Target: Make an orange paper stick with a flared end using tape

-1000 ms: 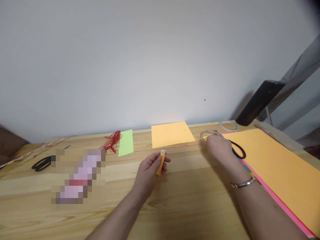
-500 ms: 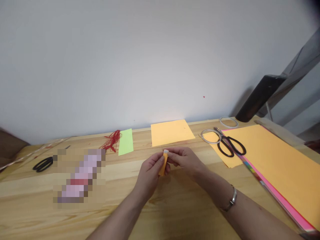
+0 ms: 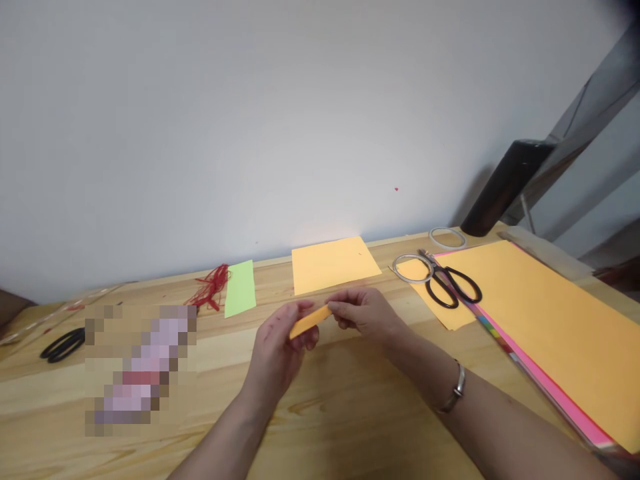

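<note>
1. The orange strip [image 3: 309, 323] lies between the two hands, above the wooden table [image 3: 210, 433], with both hands touching it; neither has any gap to close.

2. Its long axis runs slantwise across the view: the left end sits lower and closer to the body, the right end higher and farther out, toward the wall.

3. The left hand [image 3: 281, 341] has the nearer end, its thumb on one side and its fingers curled in behind and underneath (how firmly it grips, I cannot tell).

4. The right hand [image 3: 367, 317] comes in from the right, thumb and forefinger pinched together at the far end of the strip, the other fingers folded in. Whether the fingertips hold the strip's own edge or something thin upon it is too small to tell.

5. So the strip points from the left palm straight at the right fingertips, the left hand covering more of it.

6. Beyond the hands, near the wall, lies an orange sheet [image 3: 333, 267], with a green paper [image 3: 241, 288] to its left.

7. To the right of the right hand, well apart from it, black-handled scissors [image 3: 447, 270] lie beside a tape ring [image 3: 414, 282].
</note>
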The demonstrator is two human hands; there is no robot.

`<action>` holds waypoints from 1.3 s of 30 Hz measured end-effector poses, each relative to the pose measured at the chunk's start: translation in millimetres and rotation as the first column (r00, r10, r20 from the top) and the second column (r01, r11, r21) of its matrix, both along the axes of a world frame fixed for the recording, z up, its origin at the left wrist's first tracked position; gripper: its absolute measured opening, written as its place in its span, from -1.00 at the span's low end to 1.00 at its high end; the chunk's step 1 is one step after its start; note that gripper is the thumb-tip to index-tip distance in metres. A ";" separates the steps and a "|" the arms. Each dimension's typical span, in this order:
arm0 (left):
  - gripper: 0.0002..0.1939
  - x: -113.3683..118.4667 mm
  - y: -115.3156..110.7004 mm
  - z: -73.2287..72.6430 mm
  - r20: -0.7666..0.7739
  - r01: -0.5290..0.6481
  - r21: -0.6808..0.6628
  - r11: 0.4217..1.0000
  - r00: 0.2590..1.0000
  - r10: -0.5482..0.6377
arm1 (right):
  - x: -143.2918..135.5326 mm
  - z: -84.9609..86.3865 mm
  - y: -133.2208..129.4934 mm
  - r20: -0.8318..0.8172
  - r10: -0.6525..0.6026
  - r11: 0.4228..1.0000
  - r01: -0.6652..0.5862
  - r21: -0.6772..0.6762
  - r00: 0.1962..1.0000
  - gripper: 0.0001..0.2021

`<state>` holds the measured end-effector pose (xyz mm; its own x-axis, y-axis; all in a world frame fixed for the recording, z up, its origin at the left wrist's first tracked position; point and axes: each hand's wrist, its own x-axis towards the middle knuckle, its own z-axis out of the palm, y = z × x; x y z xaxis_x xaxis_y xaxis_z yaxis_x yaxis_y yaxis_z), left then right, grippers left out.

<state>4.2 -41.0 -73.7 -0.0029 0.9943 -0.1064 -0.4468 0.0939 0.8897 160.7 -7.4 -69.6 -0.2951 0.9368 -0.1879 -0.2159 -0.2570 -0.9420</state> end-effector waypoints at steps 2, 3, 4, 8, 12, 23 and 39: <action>-0.70 1.8 1.0 -0.7 0.101 -0.034 0.050 0.998 0.994 0.029 | -4.0 -1.4 -1.5 -0.140 -0.055 0.992 0.038 -0.119 0.989 -0.78; -0.71 2.8 1.5 -2.1 0.114 -0.039 0.064 0.997 0.993 0.032 | -6.5 -2.5 -2.8 -0.201 -0.074 0.986 0.042 -0.159 0.977 -0.76; -0.73 3.6 2.0 -4.1 0.097 -0.025 0.066 0.998 0.995 0.019 | -9.1 -3.6 -4.4 -0.249 -0.082 0.982 0.036 -0.184 0.965 -0.75; -0.69 3.1 3.8 -13.1 -0.022 0.005 0.042 0.999 1.000 -0.004 | -16.7 -8.4 -10.6 -0.320 -0.038 0.980 -0.028 -0.199 0.947 -0.74; -0.73 -1.3 4.5 -13.6 -0.079 0.032 0.006 0.999 0.996 -0.031 | -17.7 -10.6 -13.0 -0.306 0.023 0.985 -0.075 -0.158 0.952 -0.73; -0.76 -1.7 6.4 -9.1 -0.029 -0.014 0.001 1.000 0.999 0.014 | -14.1 -9.3 -19.1 0.238 -0.267 0.815 0.087 0.572 0.934 -0.87; -0.76 -1.8 4.2 -9.0 -0.191 -0.037 -0.057 0.998 0.981 0.026 | -7.3 -16.7 -20.0 0.487 -0.597 0.396 -0.294 0.870 0.638 -0.79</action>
